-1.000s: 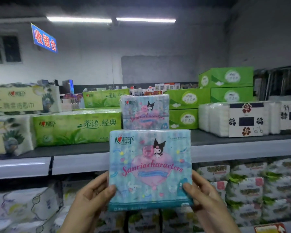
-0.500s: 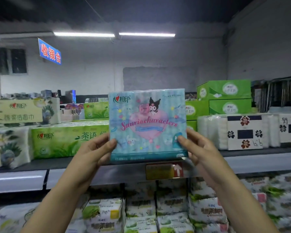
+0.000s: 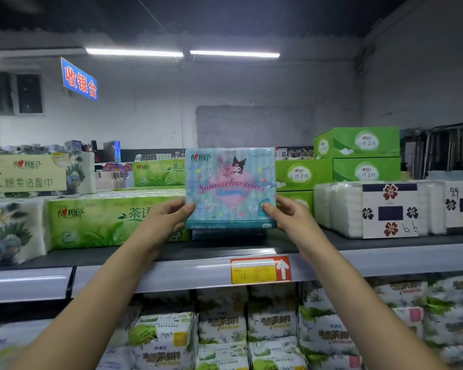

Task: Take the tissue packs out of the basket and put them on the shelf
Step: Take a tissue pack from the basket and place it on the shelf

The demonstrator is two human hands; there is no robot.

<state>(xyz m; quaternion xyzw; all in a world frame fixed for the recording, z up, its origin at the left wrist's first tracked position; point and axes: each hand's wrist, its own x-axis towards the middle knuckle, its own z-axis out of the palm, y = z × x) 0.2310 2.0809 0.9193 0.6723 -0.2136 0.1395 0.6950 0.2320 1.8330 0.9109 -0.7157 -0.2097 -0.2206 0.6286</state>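
View from a head camera in a shop aisle. Two bare arms reach forward and hold one tissue pack [image 3: 230, 188] up in front of the top shelf [image 3: 171, 275].

The pack is pale blue with a pink heart, cartoon figures and the words "Sanrio characters". It stands upright with its printed face towards the camera, and the lettering reads left to right, rising slightly to the right. It is almost square but a little wider than tall, so its longer side runs left to right, along the shelf edge.

The left hand [image 3: 169, 217] grips the lower left edge and the right hand [image 3: 289, 217] grips the lower right edge. Each thumb presses on the front face, with the fingers curled behind, mostly out of sight. Most of the pack stands above the hands, between them.

The pack is over the shelf board, in the gap between long green packs [image 3: 104, 222] on the left and stacked green boxes [image 3: 358, 156] on the right. Whether its bottom edge touches the board cannot be told.

Further right lie white packs [image 3: 340, 209] with flower labels. A red and yellow price label [image 3: 259, 269] sits on the shelf's front edge, just below the pack. More wrapped packs [image 3: 222, 327] fill the shelf below. A blue sign [image 3: 79, 82] with red characters hangs at upper left.
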